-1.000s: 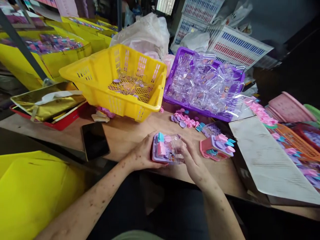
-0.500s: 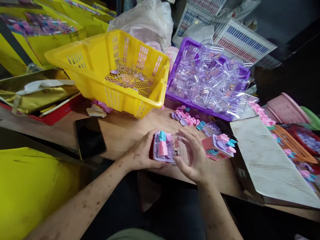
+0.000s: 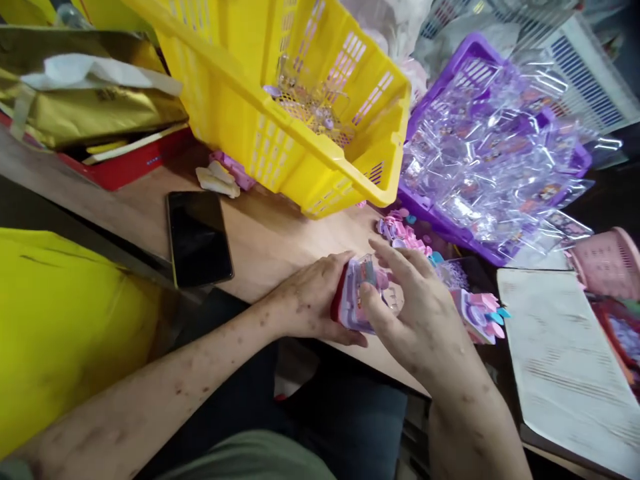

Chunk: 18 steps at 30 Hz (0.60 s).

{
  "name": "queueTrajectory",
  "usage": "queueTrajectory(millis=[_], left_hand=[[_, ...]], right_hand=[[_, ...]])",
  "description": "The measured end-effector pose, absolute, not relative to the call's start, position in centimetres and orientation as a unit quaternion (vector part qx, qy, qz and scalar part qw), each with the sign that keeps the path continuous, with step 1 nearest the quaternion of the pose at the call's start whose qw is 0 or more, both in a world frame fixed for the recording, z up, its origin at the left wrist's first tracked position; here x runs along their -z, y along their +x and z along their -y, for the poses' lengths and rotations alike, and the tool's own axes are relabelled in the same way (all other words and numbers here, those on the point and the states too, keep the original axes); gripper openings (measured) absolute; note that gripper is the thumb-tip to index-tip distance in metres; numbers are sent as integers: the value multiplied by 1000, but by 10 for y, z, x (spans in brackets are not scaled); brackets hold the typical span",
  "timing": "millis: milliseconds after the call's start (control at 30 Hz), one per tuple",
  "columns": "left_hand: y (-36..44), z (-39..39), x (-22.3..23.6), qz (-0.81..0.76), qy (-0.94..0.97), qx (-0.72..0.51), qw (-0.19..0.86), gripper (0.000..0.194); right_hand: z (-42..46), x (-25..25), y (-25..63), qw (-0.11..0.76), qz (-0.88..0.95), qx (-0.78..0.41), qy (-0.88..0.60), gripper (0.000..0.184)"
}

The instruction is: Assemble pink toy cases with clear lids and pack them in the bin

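My left hand [image 3: 310, 300] grips the left side of a small pink and purple toy set [image 3: 356, 300] at the near edge of the wooden table [image 3: 270, 233]. My right hand [image 3: 417, 313] lies over the set's top and right side, thumb pressed on it and fingers partly stretched, covering the clear plastic lid. A second pink toy set with coloured pieces [image 3: 480, 319] lies just right of my right hand. Loose small purple and pink parts [image 3: 400, 230] are scattered behind the hands.
A tilted yellow basket [image 3: 300, 100] holds a few clear cases. A purple tray [image 3: 435, 220] is piled with clear plastic cases. A black phone [image 3: 199, 238] lies left. A gold bag [image 3: 85, 113] in a red box sits far left, a white board [image 3: 565, 360] right.
The camera has tilted down and closer. My right hand has moved from the set's right end to lie over its top; the left hand keeps its grip.
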<state>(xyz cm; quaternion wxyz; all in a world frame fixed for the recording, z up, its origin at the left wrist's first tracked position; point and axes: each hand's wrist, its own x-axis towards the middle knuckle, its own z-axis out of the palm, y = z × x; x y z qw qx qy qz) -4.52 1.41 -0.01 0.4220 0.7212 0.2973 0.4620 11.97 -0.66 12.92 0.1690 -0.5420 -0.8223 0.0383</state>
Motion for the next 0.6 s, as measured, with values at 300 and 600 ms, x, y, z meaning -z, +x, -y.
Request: queueTrajectory(millis=[300, 600], left_hand=[[-50, -15, -2, -287, 731, -458, 417, 109], [-48, -15, -6, -318, 723, -427, 441, 115]], right_hand=[[10, -130, 116, 115, 825, -49, -551, 55], [17, -140, 147, 136, 743, -206, -623, 75]])
